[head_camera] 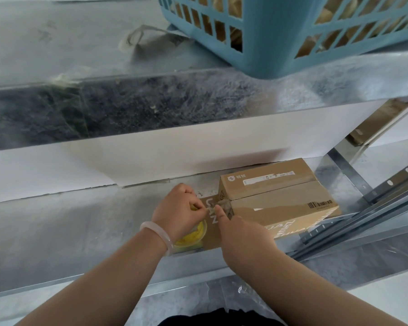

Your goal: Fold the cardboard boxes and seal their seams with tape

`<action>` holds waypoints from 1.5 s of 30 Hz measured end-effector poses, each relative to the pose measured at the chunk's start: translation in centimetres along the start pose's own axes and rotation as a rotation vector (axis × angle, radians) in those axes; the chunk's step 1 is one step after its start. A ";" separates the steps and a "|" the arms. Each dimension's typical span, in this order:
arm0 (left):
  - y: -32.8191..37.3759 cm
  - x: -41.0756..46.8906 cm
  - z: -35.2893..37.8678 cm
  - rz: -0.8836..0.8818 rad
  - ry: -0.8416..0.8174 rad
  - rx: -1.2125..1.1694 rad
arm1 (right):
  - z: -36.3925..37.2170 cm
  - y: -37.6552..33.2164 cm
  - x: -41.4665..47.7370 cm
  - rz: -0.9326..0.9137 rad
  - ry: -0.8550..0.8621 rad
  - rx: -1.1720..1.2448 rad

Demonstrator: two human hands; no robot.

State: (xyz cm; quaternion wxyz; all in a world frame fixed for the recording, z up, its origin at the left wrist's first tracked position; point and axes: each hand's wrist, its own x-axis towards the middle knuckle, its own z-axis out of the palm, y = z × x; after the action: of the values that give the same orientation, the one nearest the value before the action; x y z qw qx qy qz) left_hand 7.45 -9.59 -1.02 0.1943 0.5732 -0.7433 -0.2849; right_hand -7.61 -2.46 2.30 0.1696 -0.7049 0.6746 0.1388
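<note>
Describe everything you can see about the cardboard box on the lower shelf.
The cardboard box is plain brown corrugated board, lying on the metal shelf with its top flaps nearly closed along a centre seam. One flap carries a white label strip and a small logo; the near side shows a barcode and white lettering. At its left end, crumpled clear tape sits on the seam, where the right hand presses a fingertip and the left hand pinches beside it.
</note>
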 end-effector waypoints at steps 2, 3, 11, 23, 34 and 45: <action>0.2 0.0 0.3 -0.028 -0.017 -0.065 | 0.1 0.0 0.0 -0.013 -0.011 -0.016; 0.2 0.0 0.5 -0.040 -0.026 -0.087 | 0.1 0.0 0.0 -0.019 -0.022 -0.018; -1.1 1.3 -0.3 -0.078 0.049 -0.119 | 1.0 1.0 0.1 -0.061 -0.104 -0.003; -3.9 0.3 -0.9 0.098 0.345 0.259 | 1.0 3.4 -0.7 -0.257 0.116 0.408; -7.0 -2.3 0.0 0.416 0.351 0.591 | -1.7 11.4 -1.4 0.159 0.809 0.662; 0.3 -3.0 1.8 0.159 0.258 -0.008 | -0.8 19.0 1.4 0.498 0.634 0.843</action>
State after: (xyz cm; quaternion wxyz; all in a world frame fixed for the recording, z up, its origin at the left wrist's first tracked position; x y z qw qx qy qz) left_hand 6.94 -6.30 -2.10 0.3126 0.5436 -0.7541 -0.1953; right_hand -26.52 -4.68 1.46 0.1875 -0.4039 0.8348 -0.3237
